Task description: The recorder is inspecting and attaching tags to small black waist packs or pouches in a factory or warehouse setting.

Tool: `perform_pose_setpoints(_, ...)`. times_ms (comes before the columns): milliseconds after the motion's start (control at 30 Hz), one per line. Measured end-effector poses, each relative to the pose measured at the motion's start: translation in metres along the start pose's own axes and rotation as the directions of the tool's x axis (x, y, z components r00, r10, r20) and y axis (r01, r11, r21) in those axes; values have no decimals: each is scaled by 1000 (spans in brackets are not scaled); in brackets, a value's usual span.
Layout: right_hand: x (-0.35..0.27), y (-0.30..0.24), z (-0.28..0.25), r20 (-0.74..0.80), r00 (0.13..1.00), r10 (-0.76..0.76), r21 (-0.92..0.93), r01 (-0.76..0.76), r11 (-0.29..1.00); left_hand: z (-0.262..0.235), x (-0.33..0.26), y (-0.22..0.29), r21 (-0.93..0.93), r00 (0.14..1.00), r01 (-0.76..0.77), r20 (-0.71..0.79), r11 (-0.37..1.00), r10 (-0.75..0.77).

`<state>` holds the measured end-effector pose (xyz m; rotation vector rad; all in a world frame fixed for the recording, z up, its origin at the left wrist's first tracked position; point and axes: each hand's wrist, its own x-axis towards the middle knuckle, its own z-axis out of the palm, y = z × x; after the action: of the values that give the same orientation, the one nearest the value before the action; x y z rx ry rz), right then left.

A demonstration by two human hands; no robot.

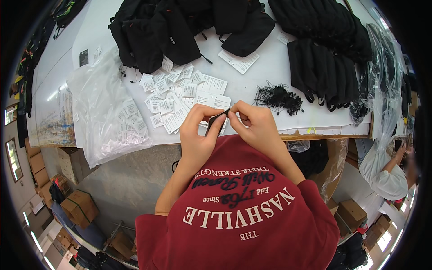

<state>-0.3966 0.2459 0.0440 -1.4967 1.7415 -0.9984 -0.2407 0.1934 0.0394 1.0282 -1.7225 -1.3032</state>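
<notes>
At the near edge of the counter (270, 85), a small dark tag (216, 120) sits pinched between both hands, held just above the red shirt (243, 202). The left hand (198, 135) has its thumb and forefinger pressed on the tag's lower end; the right hand (254, 123) curls in from the other side, its fingers (237, 108) pinching the tag's top corner. Whether a string is caught there too, I cannot tell.

Just beyond the hands lies a loose heap of white paper tags (180, 94), fanned across the counter. To the right of it, a tangle of black strings (278, 97). A crumpled clear plastic bag (105, 112) with more white tags inside droops over the left edge. Black fabric pouches (180, 27) are piled along the far side, more stacked at the right (324, 67). Down on the floor, cardboard boxes (78, 207). Another person in white (387, 175) sits off at the right.
</notes>
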Motion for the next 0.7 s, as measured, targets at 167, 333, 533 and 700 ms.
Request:
perform_pose_setpoints(167,3,-4,-2,-56,993,101,159,-91,983,-7,3,3,6,993,-114,31,993,113)
perform_pose_setpoints(333,-4,4,-8,-62,997,46,275,-28,961,-10,5,-6,-312,986,121,145,942,-79)
perform_pose_setpoints(533,-3,8,-8,33,997,72,253,-78,964,-15,7,-26,-263,827,463,472,847,-306)
perform_pose_setpoints(700,1,20,-3,125,989,83,439,-130,889,-13,15,-23,-326,872,373,443,869,-208)
